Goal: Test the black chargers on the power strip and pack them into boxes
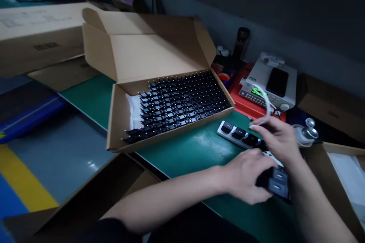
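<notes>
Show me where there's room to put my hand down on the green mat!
The bare green mat lies between the open cardboard box and the left hand. It's crowded on the right, around the right hand, the strip of black-capped parts and the benchtop instrument.

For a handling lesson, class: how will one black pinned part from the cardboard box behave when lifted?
Each black pinned part looks small and solid, so probably stiff and fairly light. Its thin metal pins stick out, so it may snag neighbours when lifted. Standing packed in rows in the cardboard box, one alone might well tip over.
</notes>
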Available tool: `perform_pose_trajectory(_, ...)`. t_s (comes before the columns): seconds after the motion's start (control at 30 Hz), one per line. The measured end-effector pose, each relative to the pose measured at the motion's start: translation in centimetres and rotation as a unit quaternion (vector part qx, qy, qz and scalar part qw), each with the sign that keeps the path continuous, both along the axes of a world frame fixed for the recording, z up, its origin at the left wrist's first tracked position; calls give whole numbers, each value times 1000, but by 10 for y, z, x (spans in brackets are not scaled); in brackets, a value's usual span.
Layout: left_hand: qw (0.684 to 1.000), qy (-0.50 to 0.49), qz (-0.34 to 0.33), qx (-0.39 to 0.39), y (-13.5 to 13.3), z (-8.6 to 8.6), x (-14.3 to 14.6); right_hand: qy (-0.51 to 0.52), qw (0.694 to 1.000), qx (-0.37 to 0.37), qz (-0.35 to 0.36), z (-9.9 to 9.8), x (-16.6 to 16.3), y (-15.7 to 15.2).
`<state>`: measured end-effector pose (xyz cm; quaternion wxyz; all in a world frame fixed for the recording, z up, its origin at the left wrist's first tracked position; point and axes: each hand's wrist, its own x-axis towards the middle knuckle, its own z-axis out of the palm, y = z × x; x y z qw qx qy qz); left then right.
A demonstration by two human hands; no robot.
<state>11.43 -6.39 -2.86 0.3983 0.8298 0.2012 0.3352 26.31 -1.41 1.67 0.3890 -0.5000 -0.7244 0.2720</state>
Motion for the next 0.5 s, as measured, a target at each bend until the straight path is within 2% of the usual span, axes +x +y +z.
perform_pose_trajectory(0.07, 995, -35, 16, -87, -11, -1, -40, -30, 998, 10, 46, -15, -27, 16)
perform_pose_trajectory(0.17, 978, -67, 66, -189, -16, 2, -112, -132, 984, 88, 87, -32, -49, 28)
perform_pose_trajectory(0.23, 963, -70, 136, -221, -8, 6, -166, -186, 969, 133, 97, -37, -52, 31)
perform_pose_trajectory(0.3, 941, -57, 248, -222, 9, 12, -221, -212, 961, 150, 91, -38, -51, 30)
perform_pose_trajectory(0.37, 897, -11, 395, -196, 35, 19, -273, -211, 963, 148, 76, -38, -46, 26)
perform_pose_trajectory(0.4, 864, 34, 471, -173, 49, 24, -297, -206, 966, 141, 68, -38, -42, 23)
perform_pose_trajectory(0.47, 773, 206, 582, -143, 79, 31, -333, -184, 974, 126, 45, -36, -28, 11)
perform_pose_trajectory(0.5, 732, 292, 600, -137, 93, 33, -346, -172, 977, 121, 35, -35, -18, 4)
